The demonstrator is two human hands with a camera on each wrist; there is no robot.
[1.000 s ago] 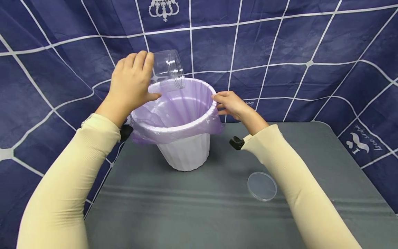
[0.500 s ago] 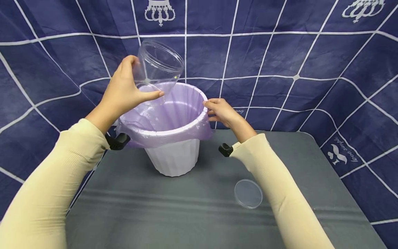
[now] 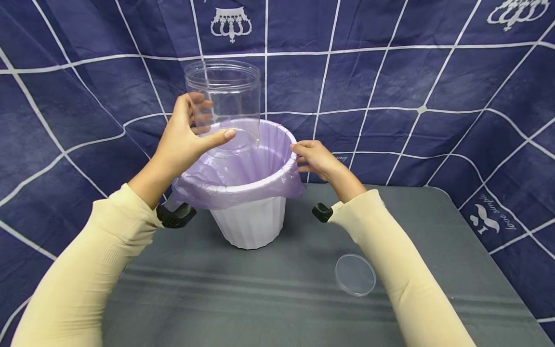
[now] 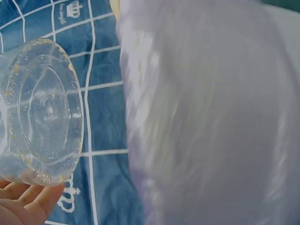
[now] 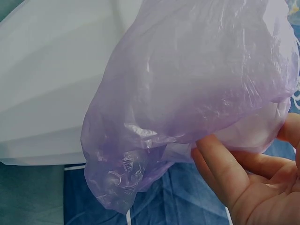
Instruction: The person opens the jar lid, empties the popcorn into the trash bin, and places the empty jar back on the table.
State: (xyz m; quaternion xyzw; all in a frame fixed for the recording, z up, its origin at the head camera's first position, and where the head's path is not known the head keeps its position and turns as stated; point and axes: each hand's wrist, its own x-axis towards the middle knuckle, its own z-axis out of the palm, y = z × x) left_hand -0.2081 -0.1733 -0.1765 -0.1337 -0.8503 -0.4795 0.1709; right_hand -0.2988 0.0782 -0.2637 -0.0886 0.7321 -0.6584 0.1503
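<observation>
My left hand (image 3: 184, 132) grips a clear plastic jar (image 3: 238, 103) by its side, upright and without a lid, above the bin's mouth. Yellowish crumbs cling around the bottom of the jar (image 4: 47, 108) in the left wrist view. A white trash can (image 3: 251, 224) stands on the table, lined with a purple bag (image 3: 243, 193) folded down over its rim. At the can's right side, my right hand (image 3: 320, 156) holds the rim, thumb on top. In the right wrist view its fingers (image 5: 225, 168) reach up under the loose bag edge.
A clear round lid (image 3: 355, 274) lies flat on the grey table (image 3: 260, 299), right of the can and close to my right sleeve. Behind the table and along both sides hangs a blue checked cloth (image 3: 373, 77).
The jar was tipped over the can, mouth to the right; my left hand has turned it back upright. The right hand stays at the rim. The head view has shifted slightly.
</observation>
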